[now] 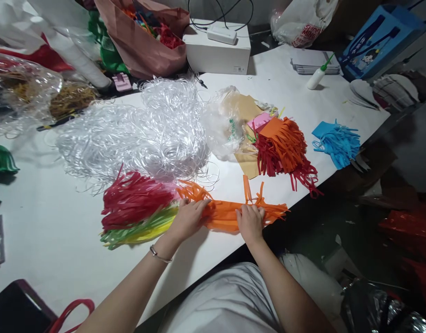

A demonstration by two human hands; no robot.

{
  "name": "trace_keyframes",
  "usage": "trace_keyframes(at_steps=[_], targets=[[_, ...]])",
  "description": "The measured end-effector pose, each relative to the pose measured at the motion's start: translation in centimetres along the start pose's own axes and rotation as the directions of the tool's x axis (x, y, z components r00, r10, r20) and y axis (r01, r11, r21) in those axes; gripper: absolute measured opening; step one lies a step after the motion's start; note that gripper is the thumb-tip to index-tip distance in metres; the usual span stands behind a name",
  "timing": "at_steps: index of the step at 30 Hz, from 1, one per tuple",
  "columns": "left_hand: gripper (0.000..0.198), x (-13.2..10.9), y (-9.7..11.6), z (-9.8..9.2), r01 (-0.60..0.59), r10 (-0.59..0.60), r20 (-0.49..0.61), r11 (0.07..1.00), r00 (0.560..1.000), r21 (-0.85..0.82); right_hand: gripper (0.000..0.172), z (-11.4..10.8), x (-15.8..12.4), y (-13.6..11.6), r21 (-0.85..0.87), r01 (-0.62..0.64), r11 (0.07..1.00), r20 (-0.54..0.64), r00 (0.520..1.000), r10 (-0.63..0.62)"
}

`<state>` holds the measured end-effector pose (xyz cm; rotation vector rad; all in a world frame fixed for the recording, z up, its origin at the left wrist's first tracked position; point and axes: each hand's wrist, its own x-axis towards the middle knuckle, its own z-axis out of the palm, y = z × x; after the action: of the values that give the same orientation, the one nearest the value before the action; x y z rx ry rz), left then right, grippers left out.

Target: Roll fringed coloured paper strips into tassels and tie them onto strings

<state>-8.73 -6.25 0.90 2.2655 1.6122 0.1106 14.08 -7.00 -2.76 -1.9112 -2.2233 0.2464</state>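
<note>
A long bundle of orange fringed paper (224, 213) lies near the table's front edge. My left hand (188, 218) presses on its left part with the fingers curled over the strips. My right hand (250, 223) grips its right part, fingers closed on the paper. Just left of my left hand lie a red fringed bundle (132, 199) and yellow-green strips (143, 229).
A big heap of white plastic strands (146, 129) fills the middle of the white table (53, 231). Orange and red fringes (285, 148) and blue fringes (337, 143) lie to the right. A white box (218, 53), a pink bag (143, 41) and a glue bottle (318, 74) stand at the back.
</note>
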Motion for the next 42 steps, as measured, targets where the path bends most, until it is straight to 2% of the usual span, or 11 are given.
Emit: trace_keyframes(at_steps=[8,12,15,17,19,21,23,26,28,37,42], targets=[[0.027,-0.8,-0.6,-1.0,0.068,-0.063,-0.079,0.996,0.995,0.061,0.018,0.1,-0.1,0.0,0.014,0.027,1.0,-0.068,0.997,-0.025],[0.028,-0.7,-0.6,-1.1,0.157,-0.165,-0.303,0.986,0.939,-0.049,0.016,0.0,-0.1,-0.1,0.013,0.008,1.0,-0.033,0.999,-0.007],[0.023,-0.2,1.4,-1.2,0.001,-0.016,-0.413,0.999,0.911,-0.037,0.016,-0.2,0.0,-0.2,0.014,-0.001,1.0,-0.019,1.0,0.002],[0.024,0.3,3.5,-0.8,-0.255,0.238,-0.288,0.967,0.928,-0.022,0.016,-0.3,0.0,-0.2,0.019,0.0,1.0,-0.014,1.0,0.001],[0.023,0.8,5.3,0.1,-0.398,0.393,-0.093,0.916,0.915,-0.044,0.018,-0.4,0.0,-0.2,0.019,-0.001,1.0,-0.001,1.0,0.002],[0.022,1.0,6.2,1.2,-0.345,0.348,0.052,0.937,0.936,-0.051,0.019,-0.4,0.0,-0.2,0.017,-0.008,1.0,0.014,1.0,0.008],[0.021,0.7,6.2,2.3,-0.166,0.169,0.111,0.985,0.979,-0.037,0.02,-0.5,0.0,-0.1,0.018,-0.012,1.0,0.019,1.0,0.012],[0.029,-0.2,5.2,3.4,0.076,-0.076,0.114,0.997,0.991,0.005,0.02,-0.5,0.0,-0.1,0.026,-0.017,1.0,0.011,1.0,0.017],[0.035,-0.6,4.7,3.8,0.13,-0.133,0.103,0.991,0.986,0.043,0.019,-0.5,0.0,0.0,0.028,-0.034,0.999,0.007,0.999,0.033],[0.034,0.3,4.4,4.3,0.032,-0.035,0.025,0.992,0.999,0.122,0.008,-1.0,0.0,0.9,0.045,-0.09,0.995,-0.084,0.992,0.094],[0.035,0.2,3.4,5.0,0.008,-0.007,-0.014,0.998,1.0,0.069,0.021,-0.8,-1.2,0.5,0.089,0.193,0.977,-0.14,0.974,-0.179]])
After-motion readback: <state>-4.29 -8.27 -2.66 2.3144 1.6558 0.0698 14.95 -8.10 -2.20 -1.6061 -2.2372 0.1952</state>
